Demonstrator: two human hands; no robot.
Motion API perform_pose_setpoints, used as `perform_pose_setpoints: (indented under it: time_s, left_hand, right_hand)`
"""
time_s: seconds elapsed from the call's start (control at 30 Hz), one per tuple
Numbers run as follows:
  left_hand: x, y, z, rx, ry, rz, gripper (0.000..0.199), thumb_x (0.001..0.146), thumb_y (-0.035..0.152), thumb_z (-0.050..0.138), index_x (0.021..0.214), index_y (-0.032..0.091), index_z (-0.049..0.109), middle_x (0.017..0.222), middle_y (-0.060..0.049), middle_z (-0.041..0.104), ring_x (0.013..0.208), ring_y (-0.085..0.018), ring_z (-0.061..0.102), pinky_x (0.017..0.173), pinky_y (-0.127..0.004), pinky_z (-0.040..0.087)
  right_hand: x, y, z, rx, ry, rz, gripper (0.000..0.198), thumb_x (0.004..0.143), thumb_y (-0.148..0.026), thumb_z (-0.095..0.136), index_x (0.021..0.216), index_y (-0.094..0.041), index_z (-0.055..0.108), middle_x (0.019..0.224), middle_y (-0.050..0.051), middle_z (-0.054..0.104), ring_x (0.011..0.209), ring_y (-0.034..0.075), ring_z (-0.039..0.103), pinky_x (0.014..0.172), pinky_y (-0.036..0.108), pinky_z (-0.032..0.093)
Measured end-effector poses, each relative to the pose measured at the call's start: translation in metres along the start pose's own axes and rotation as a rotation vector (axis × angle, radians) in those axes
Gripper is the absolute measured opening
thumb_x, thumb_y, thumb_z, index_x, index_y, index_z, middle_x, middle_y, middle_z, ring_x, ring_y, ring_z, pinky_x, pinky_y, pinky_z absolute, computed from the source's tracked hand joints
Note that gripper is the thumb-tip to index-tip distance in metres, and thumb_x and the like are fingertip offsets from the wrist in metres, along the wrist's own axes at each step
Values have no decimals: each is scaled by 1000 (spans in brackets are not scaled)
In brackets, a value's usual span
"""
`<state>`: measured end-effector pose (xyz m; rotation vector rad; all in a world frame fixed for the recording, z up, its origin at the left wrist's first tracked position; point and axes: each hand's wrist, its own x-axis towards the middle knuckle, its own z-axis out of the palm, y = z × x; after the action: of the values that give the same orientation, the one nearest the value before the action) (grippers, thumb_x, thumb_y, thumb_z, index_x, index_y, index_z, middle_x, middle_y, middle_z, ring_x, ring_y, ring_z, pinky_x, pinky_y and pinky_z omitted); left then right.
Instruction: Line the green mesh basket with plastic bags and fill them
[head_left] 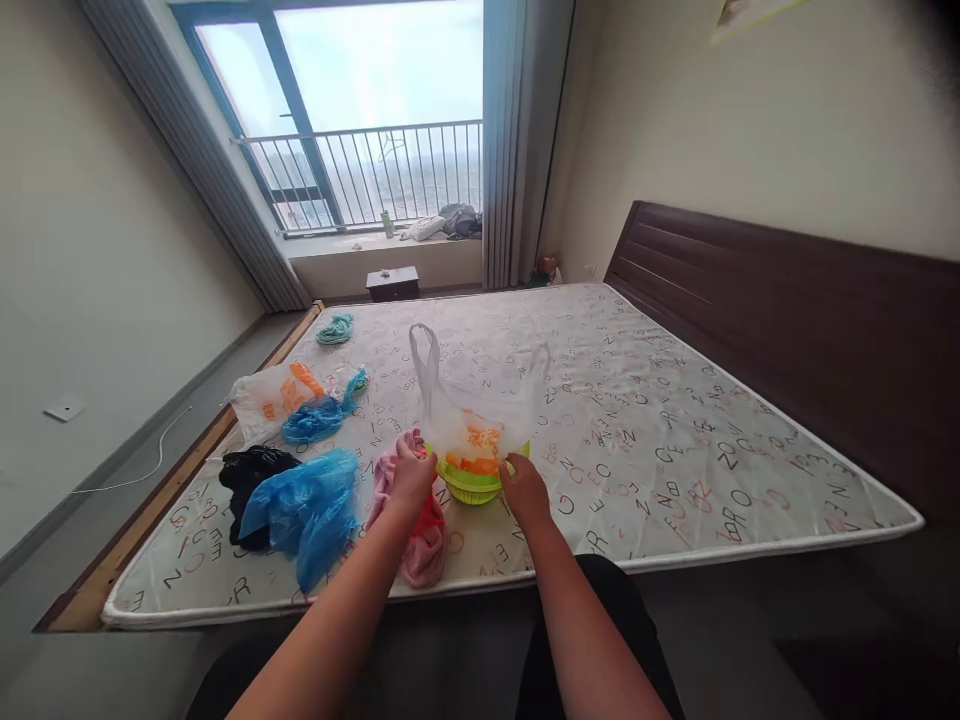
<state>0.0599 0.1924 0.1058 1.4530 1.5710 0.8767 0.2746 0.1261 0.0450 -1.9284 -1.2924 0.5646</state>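
- Basket (474, 492), yellow-green with a ribbed side, rests on the mattress (645, 440) near its front edge, between the person's 2 hands.
- Carrier bag (480, 415), thin and whitish with orange print, rises from the basket's opening; its 2 handle loops point up, the left loop plainer to see than the right. How much of the film lies inside the basket, and how much around it, cannot be told.
- Left hand (415, 472): fingers curled closed, gripping the basket's left rim; whether film is pinched there too is unclear.
- Right hand (523, 488): closed on the right rim, thumb uppermost; again, film under the fingers cannot be made out.
- Pink cloth (426, 555) lies crumpled beside the basket, partly beneath the left hand and forearm, with a brighter red patch showing.
- Large blue bag (311, 510) lies to the left of the cloth, overlapping a black bag (259, 470).
- Smaller blue bag (313, 420) lies farther back, against a white bag with orange print (262, 398).
- Teal bundle (334, 329) sits near the mattress's far left corner.
- Dark headboard (750, 275) stands at the right; a small bedside table (393, 282) stands beyond the mattress, below the window (375, 70).
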Motion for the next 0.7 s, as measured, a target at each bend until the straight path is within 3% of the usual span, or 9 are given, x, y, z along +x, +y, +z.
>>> perform_pose_setpoints:
  time_s: [0.07, 0.1, 0.2, 0.27, 0.33, 0.4, 0.5, 0.6, 0.7]
  left_hand:
    - [-9, 10, 4, 237, 226, 132, 61, 92, 25, 60, 149, 13, 44, 122, -20, 69, 121, -34, 67, 107, -49, 51]
    - [-12, 19, 8, 349, 275, 262, 62, 91, 21, 59, 151, 14, 44, 125, -19, 68, 124, -33, 66, 111, -50, 50]
    - [-1, 53, 20, 631, 97, 717, 63, 92, 17, 57, 154, 17, 47, 156, -18, 53, 152, -31, 44, 128, -49, 34]
    - [20, 73, 26, 827, -41, 845, 70, 94, 18, 58, 161, 19, 41, 171, -14, 37, 164, -33, 20, 135, -53, 14]
    - [46, 84, 30, 983, -161, 814, 74, 95, 21, 59, 165, 16, 36, 171, -16, 37, 165, -35, 16, 135, -55, 4]
    - [71, 86, 32, 1094, -261, 723, 79, 94, 22, 63, 166, 11, 32, 159, -21, 52, 160, -37, 31, 134, -58, 3]
    - [89, 78, 38, 1167, -332, 600, 66, 94, 16, 61, 157, 4, 46, 132, -23, 70, 133, -34, 62, 129, -53, 23]
    - [81, 67, 52, 1199, -391, 596, 31, 93, 9, 58, 119, 7, 75, 115, -21, 75, 118, -32, 69, 117, -48, 39]
    - [54, 56, 76, 1178, -488, 776, 22, 94, 13, 60, 104, 12, 79, 123, -20, 72, 129, -34, 61, 119, -48, 36]
  right_hand:
    - [3, -2, 4, 4, 60, -12, 36, 103, -40, 48, 116, -18, 72, 125, 12, 73, 117, 23, 66, 99, 31, 47]
    - [6, -4, 6, -23, 58, -18, 33, 103, -41, 49, 110, -19, 73, 117, 10, 74, 109, 22, 67, 93, 31, 47]
    - [11, -9, 11, -125, -29, -54, 24, 101, -34, 53, 100, -20, 73, 106, 7, 73, 97, 20, 66, 84, 29, 44]
    - [11, -9, 14, -162, -71, -60, 20, 100, -28, 54, 101, -20, 73, 108, 7, 73, 97, 19, 66, 83, 29, 43]
    - [11, -9, 14, -179, -87, -55, 19, 100, -27, 55, 106, -21, 73, 113, 6, 73, 99, 19, 67, 82, 28, 44]
    - [10, -9, 13, -193, -113, -53, 20, 100, -28, 57, 110, -22, 72, 117, 7, 73, 101, 19, 68, 82, 28, 45]
    - [10, -12, 7, -222, -130, -25, 24, 99, -29, 57, 115, -21, 73, 122, 9, 73, 102, 21, 69, 82, 29, 47]
    - [8, -18, 0, -241, 11, -47, 33, 102, -28, 50, 125, -19, 71, 128, 12, 71, 102, 23, 70, 82, 32, 51]
    - [6, -29, -7, -171, 146, -280, 39, 105, -27, 41, 128, -18, 70, 122, 13, 73, 107, 23, 69, 92, 34, 52]
